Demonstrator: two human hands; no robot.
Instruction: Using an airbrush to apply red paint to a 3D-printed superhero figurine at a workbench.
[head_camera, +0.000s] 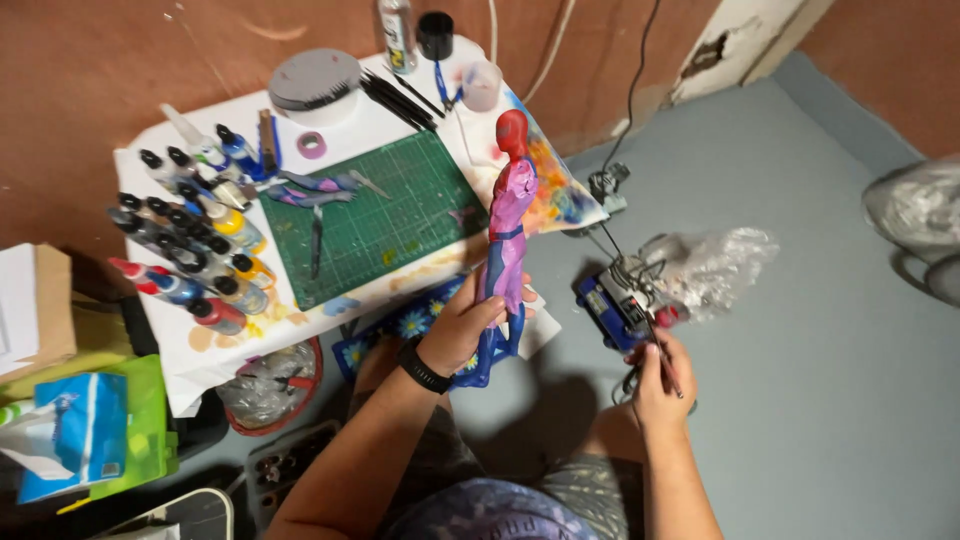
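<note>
Left hand (462, 325) grips the stiff, light-looking figurine (508, 215) by its legs; right hand (655, 380) pinches a thin brush (663, 358) beside it.

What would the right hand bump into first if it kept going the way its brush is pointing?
Probably the small blue device on the floor. The right hand holds a thin brush aimed up and left, and the device sits just beyond its tip. Depth is unclear from above, so the brush might pass over it.
</note>
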